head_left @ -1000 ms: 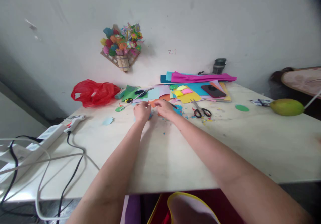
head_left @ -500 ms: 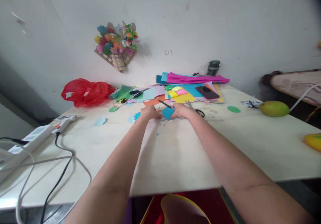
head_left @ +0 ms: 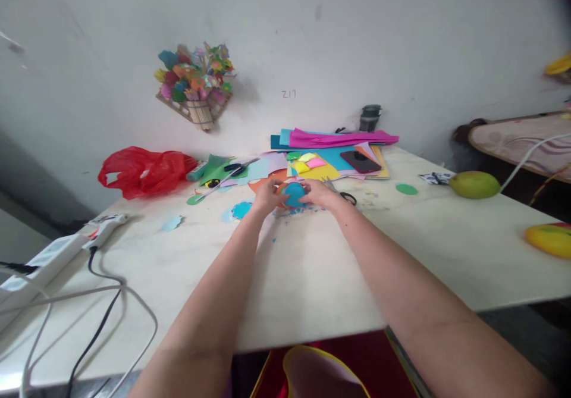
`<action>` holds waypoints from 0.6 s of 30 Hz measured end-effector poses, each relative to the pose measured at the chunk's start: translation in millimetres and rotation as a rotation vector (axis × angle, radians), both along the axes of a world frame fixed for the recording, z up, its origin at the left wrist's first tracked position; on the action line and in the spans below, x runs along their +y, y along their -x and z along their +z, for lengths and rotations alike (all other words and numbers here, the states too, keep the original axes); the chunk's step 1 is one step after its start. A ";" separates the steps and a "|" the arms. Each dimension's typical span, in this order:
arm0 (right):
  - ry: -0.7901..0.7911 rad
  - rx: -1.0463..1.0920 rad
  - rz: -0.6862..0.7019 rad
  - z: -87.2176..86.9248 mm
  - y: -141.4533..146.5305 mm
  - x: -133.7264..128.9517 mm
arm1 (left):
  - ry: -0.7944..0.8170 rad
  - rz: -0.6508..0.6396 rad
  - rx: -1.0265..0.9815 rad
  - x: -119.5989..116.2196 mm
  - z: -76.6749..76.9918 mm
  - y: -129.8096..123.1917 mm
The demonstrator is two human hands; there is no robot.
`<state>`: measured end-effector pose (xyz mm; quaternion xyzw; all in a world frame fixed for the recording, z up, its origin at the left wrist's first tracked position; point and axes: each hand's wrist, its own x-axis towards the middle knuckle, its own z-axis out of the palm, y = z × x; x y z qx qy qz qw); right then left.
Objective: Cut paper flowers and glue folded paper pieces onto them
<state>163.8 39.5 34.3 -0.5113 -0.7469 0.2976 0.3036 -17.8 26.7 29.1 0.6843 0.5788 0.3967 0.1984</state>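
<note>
Between my hands is a round blue paper piece (head_left: 294,195). The fingers of my left hand (head_left: 267,196) are closed at its left side, where a bit of orange shows behind. My right hand (head_left: 319,193) pinches its right edge. Tiny paper scraps (head_left: 300,212) lie scattered just below. A scalloped blue paper shape (head_left: 241,210) rests left of my left hand, partly over a paler piece. Just right of my right hand lie scissors (head_left: 347,198) with dark handles.
Coloured sheets (head_left: 328,172) and a phone (head_left: 360,161) lie at the back. A red plastic bag (head_left: 145,172) and a power strip (head_left: 49,258) with loose cables are on the left. Green fruit (head_left: 474,184) and yellow fruit (head_left: 549,241) sit on the right.
The thin dark stick seen by my right hand is no longer visible there. The blue piece now shows as a fuller circle between both hands. The view has shifted slightly right.
</note>
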 end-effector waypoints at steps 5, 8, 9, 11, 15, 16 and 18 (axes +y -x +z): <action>-0.190 0.102 -0.102 8.4 0.5 -8.3 | -0.201 -0.057 -0.179 -9.1 3.0 -1.6; -0.142 0.099 -0.085 1.5 3.4 -6.0 | -0.069 -0.094 -0.264 -11.6 -5.2 -0.8; -0.126 0.103 -0.060 -2.9 4.4 -3.3 | -0.037 -0.092 -0.252 -11.5 -8.9 0.0; -0.125 0.120 -0.018 -12.3 6.0 3.4 | -0.027 -0.069 -0.242 -10.3 -15.6 2.3; -0.164 0.152 0.039 -25.3 9.1 13.4 | -0.053 -0.049 -0.235 -8.4 -20.3 6.9; -0.177 0.160 0.043 -26.9 10.6 14.4 | -0.056 -0.031 -0.218 -8.4 -19.8 7.4; -0.202 0.175 0.022 -28.8 14.4 15.6 | -0.056 0.024 -0.201 -9.1 -18.0 7.3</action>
